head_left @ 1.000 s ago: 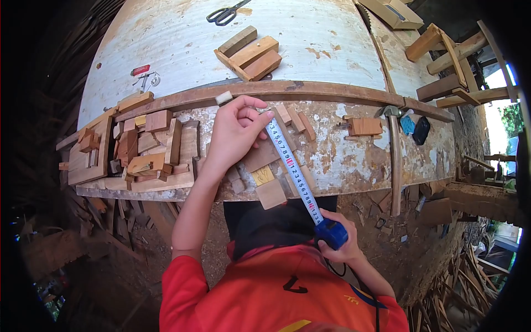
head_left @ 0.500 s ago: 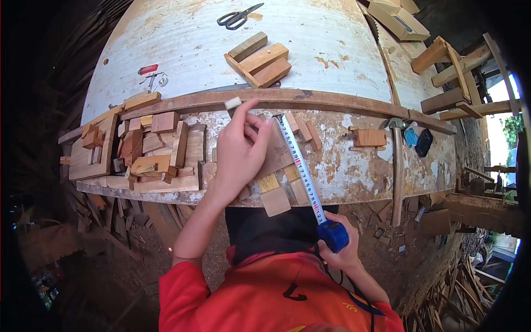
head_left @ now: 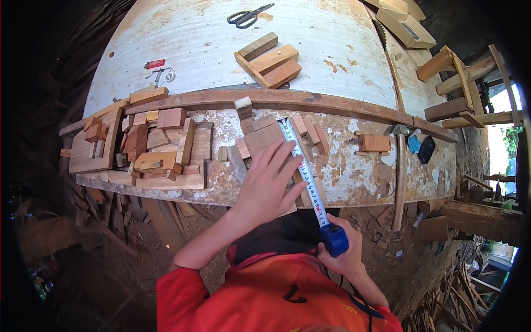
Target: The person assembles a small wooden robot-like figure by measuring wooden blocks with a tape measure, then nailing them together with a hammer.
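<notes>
Head view looks down past my red shirt to my right hand [head_left: 345, 254], closed around the blue tape measure case [head_left: 333, 238] just off the near edge of the workbench [head_left: 354, 166]. From there the tape blade [head_left: 303, 166] runs away across the bench to its hook near the brown rail [head_left: 287, 98]. My left hand [head_left: 271, 180] lies with fingers spread, flat on the wood pieces [head_left: 260, 138] beside the blade, gripping nothing. To read well, I judge the blade wants to lie taut and straight along the piece, with my palm pinning the wood. Left of me a crowded pile of offcuts [head_left: 149, 149] hems that side; a hammer [head_left: 399, 166] lies to the right. Beyond the rail the white top is roomier, with stacked blocks [head_left: 271, 61] and scissors [head_left: 249, 16] farther off.
</notes>
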A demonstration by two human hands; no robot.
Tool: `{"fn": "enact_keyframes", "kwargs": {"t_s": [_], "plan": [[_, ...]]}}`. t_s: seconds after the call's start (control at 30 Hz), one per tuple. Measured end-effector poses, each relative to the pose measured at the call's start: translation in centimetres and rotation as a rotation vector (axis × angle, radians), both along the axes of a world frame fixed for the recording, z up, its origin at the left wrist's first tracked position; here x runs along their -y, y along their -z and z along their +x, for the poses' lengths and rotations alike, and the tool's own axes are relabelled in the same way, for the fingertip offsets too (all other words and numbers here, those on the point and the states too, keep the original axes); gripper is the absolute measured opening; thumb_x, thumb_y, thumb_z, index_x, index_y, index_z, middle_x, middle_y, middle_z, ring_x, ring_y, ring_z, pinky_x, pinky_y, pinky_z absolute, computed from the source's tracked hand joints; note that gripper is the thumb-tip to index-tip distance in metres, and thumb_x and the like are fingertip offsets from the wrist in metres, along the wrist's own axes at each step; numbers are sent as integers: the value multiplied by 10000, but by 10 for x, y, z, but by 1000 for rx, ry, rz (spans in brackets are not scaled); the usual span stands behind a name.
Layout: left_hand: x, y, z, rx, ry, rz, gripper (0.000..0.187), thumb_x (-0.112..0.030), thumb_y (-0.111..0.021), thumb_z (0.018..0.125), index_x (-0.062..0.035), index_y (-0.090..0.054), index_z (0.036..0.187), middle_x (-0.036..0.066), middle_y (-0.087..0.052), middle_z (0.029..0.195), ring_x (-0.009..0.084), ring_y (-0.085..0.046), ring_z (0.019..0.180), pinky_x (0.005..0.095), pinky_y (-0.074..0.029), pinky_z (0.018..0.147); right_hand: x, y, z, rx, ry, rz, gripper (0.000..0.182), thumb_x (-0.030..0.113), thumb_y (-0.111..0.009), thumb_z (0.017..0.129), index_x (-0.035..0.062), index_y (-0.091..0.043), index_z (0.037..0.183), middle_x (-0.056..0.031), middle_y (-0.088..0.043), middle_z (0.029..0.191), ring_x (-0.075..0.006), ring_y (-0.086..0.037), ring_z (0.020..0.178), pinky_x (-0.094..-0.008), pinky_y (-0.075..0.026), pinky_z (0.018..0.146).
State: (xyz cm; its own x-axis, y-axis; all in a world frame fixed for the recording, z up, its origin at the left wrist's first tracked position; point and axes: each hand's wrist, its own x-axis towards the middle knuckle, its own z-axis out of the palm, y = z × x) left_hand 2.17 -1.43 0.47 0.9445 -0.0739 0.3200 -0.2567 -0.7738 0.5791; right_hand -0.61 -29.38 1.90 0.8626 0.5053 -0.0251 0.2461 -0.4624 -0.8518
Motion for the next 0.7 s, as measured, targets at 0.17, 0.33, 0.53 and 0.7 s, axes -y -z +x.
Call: {"fn": "enact_keyframes", "kwargs": {"t_s": [0.17, 0.33, 0.53, 0.7], "plan": [[-1, 7, 2, 17, -8, 24, 473, -244, -758, 978, -31, -666, 1390, 154, -589, 1513, 420, -509, 1412, 553, -399, 1181, 4, 2, -3, 7, 11, -19, 685, 97, -844, 744, -10, -657, 1394, -152, -756, 987, -241, -770, 849, -334, -601, 808], [0, 7, 3, 36, -18, 24, 437, -245, -760, 976, -50, -689, 1360, 132, -608, 1500, 409, -524, 1399, 545, -404, 1176, 6, 5, -9, -9, 13, -28, 706, 48, -821, 728, -36, -644, 1405, -134, -738, 1029, -182, -737, 903, -309, -577, 874], [0, 10, 3, 54, -26, 27, 421, -245, -765, 968, -58, -700, 1341, 125, -626, 1486, 403, -538, 1390, 544, -414, 1168, 16, 6, -19, -40, -15, -48, 779, 66, -839, 742, -23, -601, 1478, -144, -748, 1068, -209, -754, 944, -327, -586, 896], [0, 9, 4, 59, -20, 28, 428, -244, -774, 953, -62, -710, 1335, 119, -640, 1473, 399, -551, 1380, 542, -419, 1167, 28, 6, -27, -128, -24, 3, 810, 89, -869, 750, 4, -588, 1504, -162, -763, 1112, -279, -785, 963, -357, -606, 891]]}}
